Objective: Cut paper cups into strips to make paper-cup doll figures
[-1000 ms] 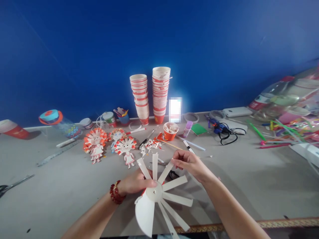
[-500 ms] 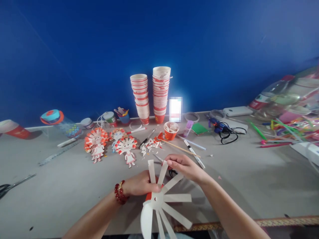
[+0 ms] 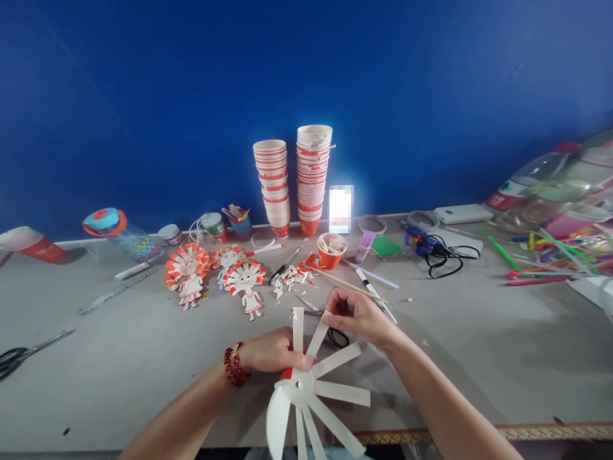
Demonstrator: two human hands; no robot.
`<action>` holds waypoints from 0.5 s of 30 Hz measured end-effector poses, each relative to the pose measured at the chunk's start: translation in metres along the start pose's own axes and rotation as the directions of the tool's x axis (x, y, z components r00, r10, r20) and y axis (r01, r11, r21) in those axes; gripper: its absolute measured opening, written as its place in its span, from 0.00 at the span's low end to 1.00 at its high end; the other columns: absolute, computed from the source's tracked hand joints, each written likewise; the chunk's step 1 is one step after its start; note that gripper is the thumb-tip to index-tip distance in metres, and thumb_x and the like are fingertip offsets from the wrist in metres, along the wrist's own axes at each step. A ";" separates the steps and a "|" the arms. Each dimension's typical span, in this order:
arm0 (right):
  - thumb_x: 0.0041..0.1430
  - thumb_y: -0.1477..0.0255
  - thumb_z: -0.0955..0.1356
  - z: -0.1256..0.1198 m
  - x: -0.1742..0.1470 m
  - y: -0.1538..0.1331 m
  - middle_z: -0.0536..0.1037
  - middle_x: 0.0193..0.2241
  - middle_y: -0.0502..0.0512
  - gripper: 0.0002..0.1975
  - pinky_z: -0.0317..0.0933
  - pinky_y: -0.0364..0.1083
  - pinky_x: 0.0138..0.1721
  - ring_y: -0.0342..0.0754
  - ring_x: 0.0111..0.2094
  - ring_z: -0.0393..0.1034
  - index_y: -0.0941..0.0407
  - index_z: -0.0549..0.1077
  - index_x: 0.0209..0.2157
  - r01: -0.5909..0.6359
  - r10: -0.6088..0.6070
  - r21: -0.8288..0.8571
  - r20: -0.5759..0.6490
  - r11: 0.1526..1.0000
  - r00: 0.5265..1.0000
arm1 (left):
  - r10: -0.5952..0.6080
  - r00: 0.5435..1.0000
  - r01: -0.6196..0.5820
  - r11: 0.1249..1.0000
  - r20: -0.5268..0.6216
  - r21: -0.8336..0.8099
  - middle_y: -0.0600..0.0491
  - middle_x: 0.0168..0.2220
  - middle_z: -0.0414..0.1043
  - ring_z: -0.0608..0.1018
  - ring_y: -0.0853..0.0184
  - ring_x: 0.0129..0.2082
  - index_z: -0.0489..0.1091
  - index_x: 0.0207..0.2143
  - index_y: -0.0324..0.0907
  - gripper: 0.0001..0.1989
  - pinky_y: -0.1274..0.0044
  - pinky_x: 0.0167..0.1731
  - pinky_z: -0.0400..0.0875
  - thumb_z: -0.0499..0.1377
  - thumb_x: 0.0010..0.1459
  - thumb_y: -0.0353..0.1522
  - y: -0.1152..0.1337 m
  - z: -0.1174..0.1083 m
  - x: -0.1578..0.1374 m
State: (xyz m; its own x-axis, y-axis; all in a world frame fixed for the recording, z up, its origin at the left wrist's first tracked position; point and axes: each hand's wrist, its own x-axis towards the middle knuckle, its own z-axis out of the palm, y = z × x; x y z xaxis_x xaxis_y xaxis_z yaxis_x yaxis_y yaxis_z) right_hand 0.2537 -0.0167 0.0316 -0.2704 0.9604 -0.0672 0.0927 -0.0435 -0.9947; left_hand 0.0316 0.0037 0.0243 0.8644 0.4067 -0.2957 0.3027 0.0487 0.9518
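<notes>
A paper cup cut into long white strips (image 3: 301,387) fans out from its round base near the table's front edge. My left hand (image 3: 275,351) grips it by the base, thumb on the white inner side and some red outside showing beneath. My right hand (image 3: 357,316) pinches the tip of one upper strip between thumb and fingers. One broad uncut piece hangs at the cup's lower left. Partly hidden behind the strips and my right hand lie scissors (image 3: 339,337) with black handles.
Two tall stacks of paper cups (image 3: 313,179) stand by the blue wall. Paper-cup dolls (image 3: 244,278), scraps (image 3: 292,278), a scrap-filled cup (image 3: 330,259), a marker (image 3: 368,287) and a glue gun (image 3: 426,243) lie beyond my hands. Another pair of scissors (image 3: 36,351) is at left.
My right hand has shifted its hold at the strip's tip, with its fingers more curled. The cut cup has turned slightly, and more of the scissors behind it shows.
</notes>
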 end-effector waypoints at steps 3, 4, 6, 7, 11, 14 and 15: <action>0.55 0.56 0.69 -0.001 0.000 -0.007 0.73 0.26 0.50 0.17 0.56 0.41 0.26 0.43 0.26 0.64 0.57 0.74 0.33 0.044 -0.040 -0.054 0.073 0.998 0.997 | -0.005 1.000 0.005 0.999 0.000 0.050 0.53 0.33 0.74 0.73 0.63 0.34 0.75 0.34 0.40 0.10 0.75 0.38 0.68 0.58 0.51 0.34 0.003 0.000 0.001; 0.57 0.56 0.67 -0.001 0.001 -0.009 0.74 0.27 0.51 0.18 0.57 0.42 0.27 0.44 0.27 0.65 0.57 0.75 0.34 0.063 -0.055 -0.099 0.077 0.993 0.995 | -0.016 1.000 0.016 0.998 -0.003 0.061 0.53 0.33 0.74 0.74 0.62 0.35 0.75 0.34 0.40 0.10 0.74 0.39 0.68 0.58 0.51 0.35 0.004 0.000 0.002; 0.62 0.56 0.63 -0.001 0.003 -0.015 0.76 0.28 0.52 0.19 0.58 0.43 0.29 0.46 0.28 0.66 0.57 0.76 0.34 0.091 -0.077 -0.192 0.081 0.977 0.994 | -0.045 0.999 0.045 0.997 -0.006 0.062 0.53 0.32 0.74 0.74 0.62 0.35 0.75 0.34 0.40 0.11 0.74 0.38 0.67 0.59 0.51 0.36 0.003 0.000 0.003; 0.63 0.56 0.62 0.000 0.004 -0.019 0.76 0.29 0.52 0.19 0.58 0.43 0.29 0.46 0.29 0.66 0.56 0.76 0.34 0.097 -0.079 -0.224 0.089 0.970 0.993 | -0.056 0.998 0.056 0.997 -0.008 0.051 0.53 0.32 0.74 0.74 0.62 0.34 0.75 0.34 0.40 0.11 0.75 0.38 0.67 0.59 0.51 0.36 0.002 0.000 0.003; 0.65 0.59 0.60 0.004 0.012 -0.031 0.77 0.30 0.52 0.18 0.59 0.43 0.32 0.46 0.31 0.68 0.56 0.75 0.35 0.101 -0.063 -0.272 0.144 0.957 0.988 | -0.088 0.996 0.088 0.996 -0.001 -0.009 0.53 0.31 0.73 0.73 0.65 0.31 0.74 0.34 0.39 0.11 0.75 0.35 0.67 0.60 0.48 0.34 -0.004 0.001 0.005; 0.63 0.61 0.64 0.008 0.017 -0.038 0.75 0.26 0.49 0.16 0.57 0.42 0.30 0.45 0.29 0.66 0.56 0.75 0.29 0.133 -0.056 -0.342 0.226 0.930 0.973 | -0.128 0.992 0.128 0.992 -0.003 0.022 0.54 0.27 0.71 0.71 0.67 0.28 0.74 0.30 0.38 0.09 0.76 0.32 0.65 0.60 0.47 0.34 -0.006 0.000 0.005; 0.62 0.61 0.64 0.009 0.019 -0.039 0.75 0.24 0.48 0.16 0.56 0.42 0.30 0.44 0.27 0.66 0.56 0.75 0.27 0.134 -0.045 -0.345 0.254 0.929 0.966 | -0.136 0.991 0.136 0.990 -0.009 0.037 0.55 0.26 0.70 0.70 0.67 0.27 0.73 0.28 0.38 0.09 0.77 0.31 0.65 0.60 0.47 0.35 -0.006 0.000 0.005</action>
State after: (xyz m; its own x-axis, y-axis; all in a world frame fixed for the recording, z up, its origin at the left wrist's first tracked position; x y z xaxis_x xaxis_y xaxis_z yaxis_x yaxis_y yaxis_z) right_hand 0.2362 0.0010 0.0683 -0.5087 0.8600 -0.0393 0.3802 0.1835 -0.9065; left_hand 0.0344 0.0055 0.0171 0.8115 0.4044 -0.4218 0.4324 0.0700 0.8989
